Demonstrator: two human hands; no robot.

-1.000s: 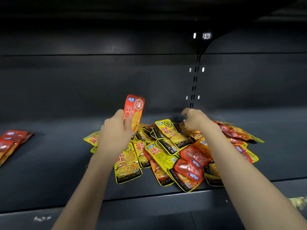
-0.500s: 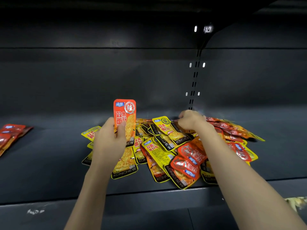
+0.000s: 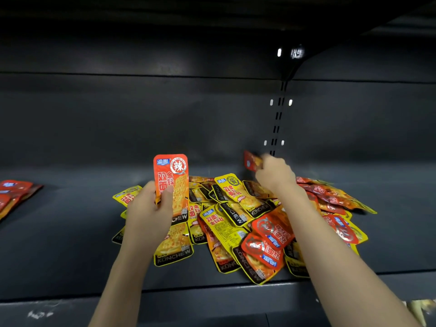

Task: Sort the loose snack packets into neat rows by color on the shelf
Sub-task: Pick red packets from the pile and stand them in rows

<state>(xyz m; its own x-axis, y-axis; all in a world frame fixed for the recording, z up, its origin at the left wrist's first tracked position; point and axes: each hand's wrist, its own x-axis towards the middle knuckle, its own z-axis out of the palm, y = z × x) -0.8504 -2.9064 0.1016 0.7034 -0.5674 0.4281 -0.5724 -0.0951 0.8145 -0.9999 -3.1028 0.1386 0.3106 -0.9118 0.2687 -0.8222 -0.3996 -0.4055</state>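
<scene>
A loose heap of yellow and red snack packets (image 3: pixel 236 223) lies on the dark shelf (image 3: pixel 70 232), centre to right. My left hand (image 3: pixel 148 213) holds a red-orange packet (image 3: pixel 171 182) upright in front of the heap's left side, thumb across its face. My right hand (image 3: pixel 274 173) is raised over the back of the heap and pinches another red packet (image 3: pixel 252 161), which looks blurred. Several red packets (image 3: pixel 14 194) lie together at the shelf's far left.
The shelf's back wall (image 3: pixel 141 126) is dark, with a slotted upright (image 3: pixel 277 119) behind my right hand. The front lip of the shelf (image 3: pixel 212 293) runs below the heap. Bare shelf surface stretches between the left red packets and the heap.
My right hand has lifted a red packet off the back of the heap. My left hand has turned its red-orange packet upright and brought it a little lower.
</scene>
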